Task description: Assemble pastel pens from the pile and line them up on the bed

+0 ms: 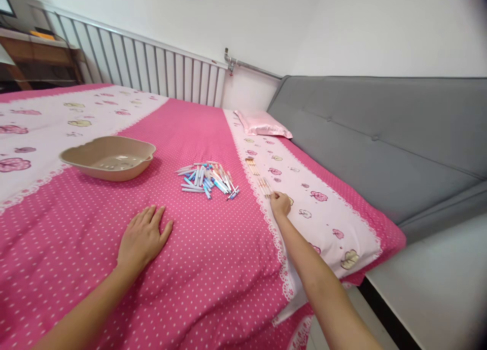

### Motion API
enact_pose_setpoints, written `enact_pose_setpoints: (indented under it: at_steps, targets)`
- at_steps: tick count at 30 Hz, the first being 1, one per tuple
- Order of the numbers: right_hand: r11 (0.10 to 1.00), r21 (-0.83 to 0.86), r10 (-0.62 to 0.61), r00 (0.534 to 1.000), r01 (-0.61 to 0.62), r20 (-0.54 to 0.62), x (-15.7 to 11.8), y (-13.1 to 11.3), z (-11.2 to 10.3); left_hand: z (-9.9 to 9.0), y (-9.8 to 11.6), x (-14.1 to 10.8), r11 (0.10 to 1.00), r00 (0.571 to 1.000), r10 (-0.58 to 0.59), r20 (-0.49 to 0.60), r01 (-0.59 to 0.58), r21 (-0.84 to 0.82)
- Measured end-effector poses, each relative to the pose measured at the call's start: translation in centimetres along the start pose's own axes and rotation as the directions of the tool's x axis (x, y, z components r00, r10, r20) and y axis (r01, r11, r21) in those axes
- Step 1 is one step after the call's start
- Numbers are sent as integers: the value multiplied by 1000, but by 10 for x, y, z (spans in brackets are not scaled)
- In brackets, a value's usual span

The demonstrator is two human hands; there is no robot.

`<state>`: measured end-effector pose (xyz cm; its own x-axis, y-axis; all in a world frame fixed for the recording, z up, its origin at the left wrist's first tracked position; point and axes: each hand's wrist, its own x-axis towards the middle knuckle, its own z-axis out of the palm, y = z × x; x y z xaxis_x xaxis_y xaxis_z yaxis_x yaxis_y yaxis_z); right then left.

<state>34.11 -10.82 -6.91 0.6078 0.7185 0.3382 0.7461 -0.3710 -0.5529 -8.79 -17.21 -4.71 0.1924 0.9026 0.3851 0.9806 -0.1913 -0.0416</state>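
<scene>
My left hand (141, 235) lies flat on the pink dotted bedspread, its fingers stretched out and holding nothing. On the white printed band of the bedspread, my right hand (280, 204) is closed in a pinch at the near right end of a short row of pale pink-and-white pens (264, 185). Its fingertips seem to grip the end of one pen, though they partly hide it. Just beyond that row lies a second row of orange-tan pens (252, 166) with dark tips. A loose heap of mixed pens (207, 178), grey, blue, white and orange, lies between my two hands, farther off.
A beige plastic basin (110, 175) stands at the left, with a few small shiny spots inside. A pink pillow (262, 124) lies at the far end by the grey padded headboard (380, 132). A white radiator (152, 63) runs along the back wall, beside a wooden desk (41, 50).
</scene>
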Motion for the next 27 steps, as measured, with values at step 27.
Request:
enact_pose_setpoints:
  at_steps: [27]
  targets:
    - [892, 2, -444, 878, 452, -180, -8, -7, 4, 2, -1, -1, 1000, 1000, -6, 10, 6, 15]
